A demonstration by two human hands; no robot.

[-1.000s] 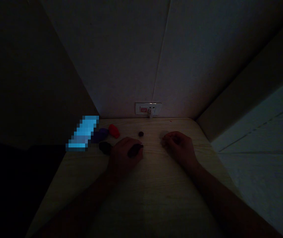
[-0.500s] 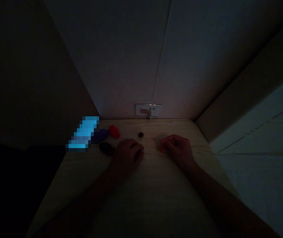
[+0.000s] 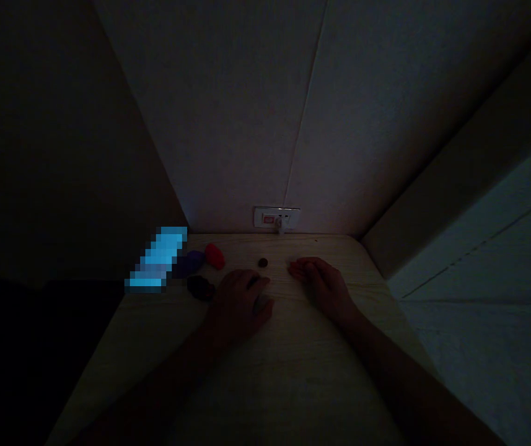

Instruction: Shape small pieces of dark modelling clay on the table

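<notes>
In the dim head view, my left hand [image 3: 240,303] rests on the wooden tabletop with thumb and fingers apart and nothing visible between them. My right hand [image 3: 323,282] is closed, its thumb pressed to the fingers. A reddish patch shows at those fingertips; what they hold is too dark to make out. Between and beyond the hands lies a small dark round piece [image 3: 263,262]. Left of my left hand sit soft-looking lumps: a red lump [image 3: 214,256], a purple lump [image 3: 191,262] and a black lump [image 3: 200,288] close to the knuckles.
A bright blue, pixelated panel [image 3: 158,260] stands at the table's back left corner. On the wall behind is a socket plate [image 3: 258,217] with a red switch and a plug [image 3: 279,224]. The wooden table [image 3: 288,371] meets walls at the back and right.
My right hand has shifted left, closer to the dark round piece. The thumb and fingers of my left hand have spread a little wider. The view has tilted slightly up.
</notes>
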